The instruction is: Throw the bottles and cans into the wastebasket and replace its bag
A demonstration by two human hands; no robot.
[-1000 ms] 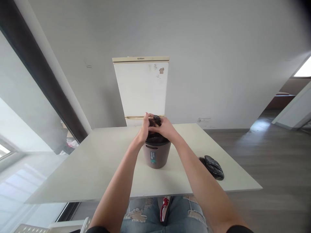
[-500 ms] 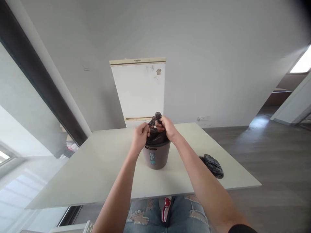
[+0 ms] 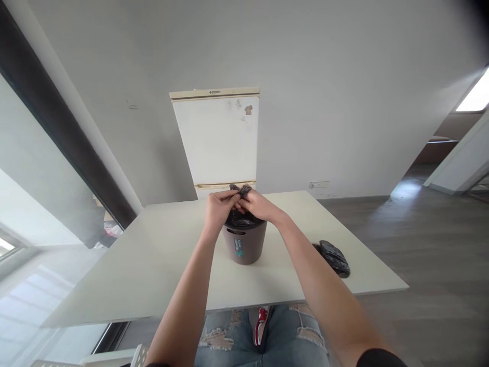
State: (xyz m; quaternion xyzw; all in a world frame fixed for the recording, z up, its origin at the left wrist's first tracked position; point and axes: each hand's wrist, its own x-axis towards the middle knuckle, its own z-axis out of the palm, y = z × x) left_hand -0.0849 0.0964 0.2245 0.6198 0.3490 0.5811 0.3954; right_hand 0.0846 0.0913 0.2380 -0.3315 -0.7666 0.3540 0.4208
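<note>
A grey-brown bin with a teal label stands upright on the pale table. A black plastic bag lies inside it, its top gathered above the rim. My left hand pinches the bag's top from the left, and my right hand grips it from the right. The fingers of both hands meet over the bin's opening, with twisted ends of the bag poking up between them. Another crumpled black bag rests on the table to the right, beside my right forearm.
Behind the table stands a white fridge against the grey wall. A perforated white item is at the bottom left, below the table's near edge. My legs are just under that edge.
My hands have come together, and the bag's two upper ends now cross between my fingers. The bin and the crumpled bag have stayed in place on the table.
</note>
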